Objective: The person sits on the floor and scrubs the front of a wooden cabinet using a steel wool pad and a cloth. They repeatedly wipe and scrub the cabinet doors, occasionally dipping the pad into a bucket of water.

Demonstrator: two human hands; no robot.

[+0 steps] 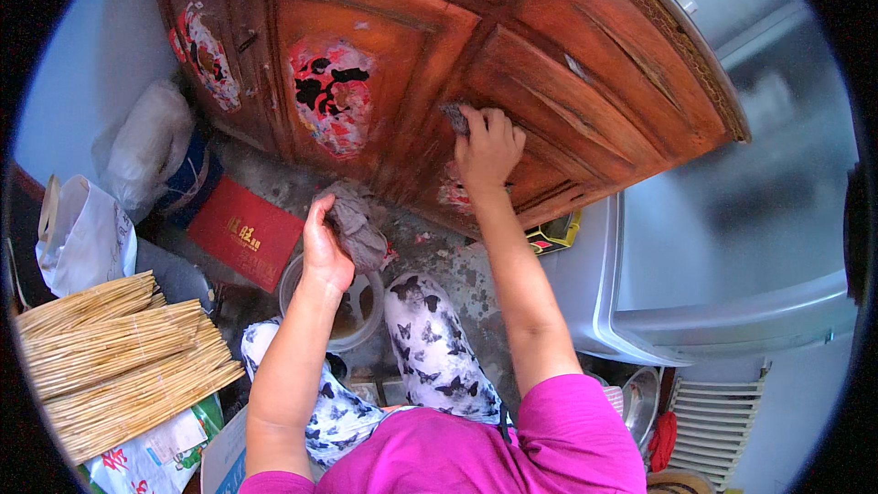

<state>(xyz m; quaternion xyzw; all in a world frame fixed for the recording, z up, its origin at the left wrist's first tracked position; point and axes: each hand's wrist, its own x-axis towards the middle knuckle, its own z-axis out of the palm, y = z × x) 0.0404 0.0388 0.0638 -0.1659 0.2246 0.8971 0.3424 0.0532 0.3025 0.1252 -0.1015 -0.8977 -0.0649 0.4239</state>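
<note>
The right hand [489, 148] covers most of a dark scouring pad [455, 116] against the wooden cabinet [549, 73]. The cabinet's top runs off the picture's upper edge.

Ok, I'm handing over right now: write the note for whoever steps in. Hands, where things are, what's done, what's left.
Right hand: pressed flat on the wooden cabinet door, with a small dark scrubber under the fingertips.
Left hand: gripping a grey rag, held above the bowl.
Bowl sits on the floor between the knees, with murky liquid in it.
Done: cannot tell how much of the door has been wiped.
Left: torn red-and-white sticker remains show on the middle panel, and more on the left panel. The patch under the right hand is the one in work.
</note>
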